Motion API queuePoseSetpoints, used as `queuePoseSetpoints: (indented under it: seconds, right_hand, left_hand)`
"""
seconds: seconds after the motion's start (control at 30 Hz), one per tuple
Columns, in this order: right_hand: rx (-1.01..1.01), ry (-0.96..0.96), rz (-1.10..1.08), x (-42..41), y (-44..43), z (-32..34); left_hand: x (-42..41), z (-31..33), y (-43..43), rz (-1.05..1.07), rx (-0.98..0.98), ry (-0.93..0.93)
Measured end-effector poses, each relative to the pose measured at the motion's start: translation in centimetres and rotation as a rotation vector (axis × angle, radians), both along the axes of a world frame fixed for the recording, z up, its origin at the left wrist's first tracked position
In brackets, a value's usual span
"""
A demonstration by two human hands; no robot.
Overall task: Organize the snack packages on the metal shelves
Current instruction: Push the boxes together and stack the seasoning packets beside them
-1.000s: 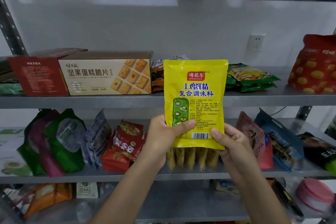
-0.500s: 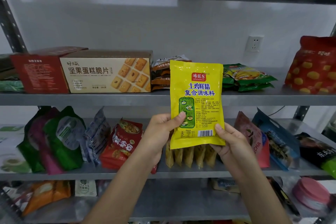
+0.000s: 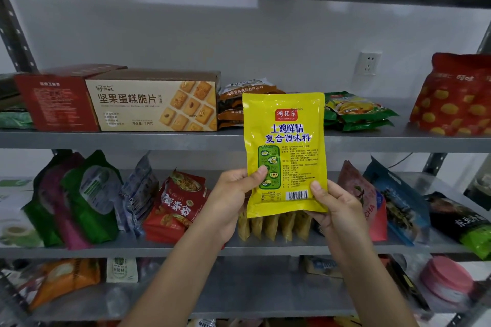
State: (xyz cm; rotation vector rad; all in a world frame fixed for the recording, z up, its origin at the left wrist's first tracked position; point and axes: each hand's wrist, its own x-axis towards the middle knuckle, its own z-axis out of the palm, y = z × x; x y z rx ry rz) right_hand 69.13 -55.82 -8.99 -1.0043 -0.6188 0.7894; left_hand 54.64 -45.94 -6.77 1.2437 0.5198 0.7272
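Grey metal shelves (image 3: pixel 132 139) crammed with snacks; in front of them both hands pinch a yellow packet (image 3: pixel 285 151) upright, left hand (image 3: pixel 231 202) and right hand (image 3: pixel 337 210) thumbs on its lower corners.

Yellow seasoning packet (image 3: pixel 285 151) upright, pinched at lower corners by left hand (image 3: pixel 232 199) and right hand (image 3: pixel 337 210), before metal shelves (image 3: pixel 119 139)

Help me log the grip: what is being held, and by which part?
A yellow packet, upright, pinched at its lower end: the left hand at the lower left edge, the right hand at the bottom right corner.
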Motion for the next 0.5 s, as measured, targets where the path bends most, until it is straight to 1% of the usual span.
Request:
queuePoseSetpoints:
  seconds: [0.3,0.5]
  right_hand:
    - [0.031,0.024,0.016,0.52,-0.41,-0.11]
    - [0.037,0.049,0.027,0.55,-0.21,-0.37]
  left_hand:
    - [0.71,-0.04,-0.15,0.002,-0.028,0.004]
    - [0.87,0.02,-0.27,0.039,0.008,-0.02]
